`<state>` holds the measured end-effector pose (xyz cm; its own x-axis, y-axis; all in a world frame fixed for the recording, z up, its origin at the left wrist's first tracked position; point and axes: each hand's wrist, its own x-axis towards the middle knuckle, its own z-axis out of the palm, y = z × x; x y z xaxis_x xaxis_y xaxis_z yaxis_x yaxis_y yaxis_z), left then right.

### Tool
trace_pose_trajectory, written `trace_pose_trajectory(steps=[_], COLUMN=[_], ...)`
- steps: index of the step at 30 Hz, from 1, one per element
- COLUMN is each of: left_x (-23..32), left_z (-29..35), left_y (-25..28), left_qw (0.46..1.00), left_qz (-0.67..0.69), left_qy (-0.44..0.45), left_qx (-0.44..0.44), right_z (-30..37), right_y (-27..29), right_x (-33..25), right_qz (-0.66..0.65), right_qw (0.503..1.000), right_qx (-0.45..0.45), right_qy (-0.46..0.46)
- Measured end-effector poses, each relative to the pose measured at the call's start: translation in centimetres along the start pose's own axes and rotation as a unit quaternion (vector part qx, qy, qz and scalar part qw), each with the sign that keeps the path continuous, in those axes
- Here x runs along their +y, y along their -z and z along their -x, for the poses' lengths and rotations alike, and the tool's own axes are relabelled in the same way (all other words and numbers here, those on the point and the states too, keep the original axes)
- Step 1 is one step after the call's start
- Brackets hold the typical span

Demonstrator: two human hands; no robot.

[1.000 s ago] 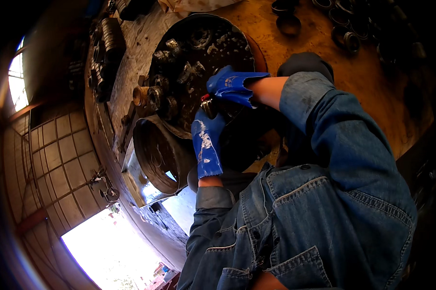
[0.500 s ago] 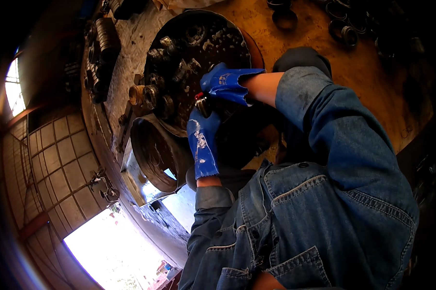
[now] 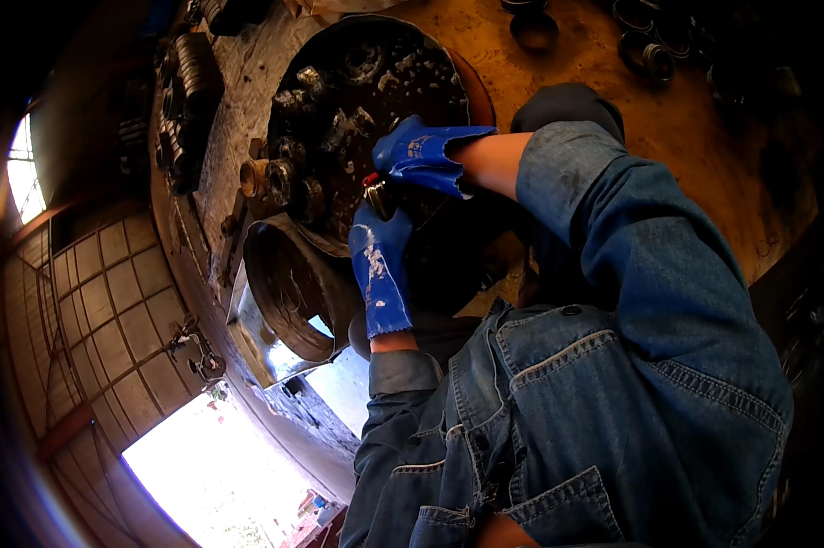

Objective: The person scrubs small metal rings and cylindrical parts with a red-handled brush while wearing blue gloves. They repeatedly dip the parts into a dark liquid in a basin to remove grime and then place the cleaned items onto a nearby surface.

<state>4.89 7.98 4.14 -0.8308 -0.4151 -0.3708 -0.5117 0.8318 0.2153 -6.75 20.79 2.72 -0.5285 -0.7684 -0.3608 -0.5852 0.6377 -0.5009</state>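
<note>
Both my hands wear blue rubber gloves and work over a wide round basin (image 3: 474, 87) holding dark liquid and greasy metal parts. My left hand (image 3: 378, 239) is closed around a shiny, rounded metal part (image 3: 379, 200) near the basin's near side. Just above it, my right hand (image 3: 404, 152) is closed, with its fingers curled down against the part. A red-ended piece (image 3: 370, 180) shows between the two hands; most of it is hidden, and I cannot tell what kind of tool it is. Several ridged metal parts (image 3: 336, 132) lie in the basin, left of my hands.
An open round metal drum (image 3: 264, 265) stands left of my left forearm. Stacked dark ringed parts (image 3: 193, 78) lie at the far left. Several metal rings (image 3: 657, 64) rest on the brown floor at the far right. A bright doorway (image 3: 215, 470) is at the lower left.
The view has shifted slightly. Both hands stay together over the basin, still around the metal part, which appears turned a little.
</note>
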Motion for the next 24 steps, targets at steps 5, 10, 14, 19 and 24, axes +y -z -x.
trace_pose_trajectory(steps=[5,10,14,19,24], left_x=[0.3,1.6,-0.3,-0.3,-0.8], left_z=[0.1,1.2,-0.1,0.0,-0.5], left_y=[0.0,0.7,-0.3,-0.4,-0.6], left_qw=[1.000,1.000,1.000,1.000,1.000], left_qz=[-0.005,-0.018,0.001,-0.004,-0.007], left_qy=[0.005,-0.002,-0.026,-0.012,-0.016], left_qx=[0.003,0.009,0.017,0.017,0.021], right_z=[-0.4,-0.8,-1.9,-0.2,-0.3], right_y=[-0.1,-0.2,-1.2,-0.3,-0.2], right_x=[0.0,0.0,0.5,0.1,0.1], right_qz=[-0.003,0.000,0.024,-0.004,-0.013], right_qw=[1.000,0.999,1.000,1.000,1.000], right_qx=[-0.006,-0.021,-0.015,0.001,-0.002], right_qy=[-0.021,-0.030,-0.013,-0.019,-0.010])
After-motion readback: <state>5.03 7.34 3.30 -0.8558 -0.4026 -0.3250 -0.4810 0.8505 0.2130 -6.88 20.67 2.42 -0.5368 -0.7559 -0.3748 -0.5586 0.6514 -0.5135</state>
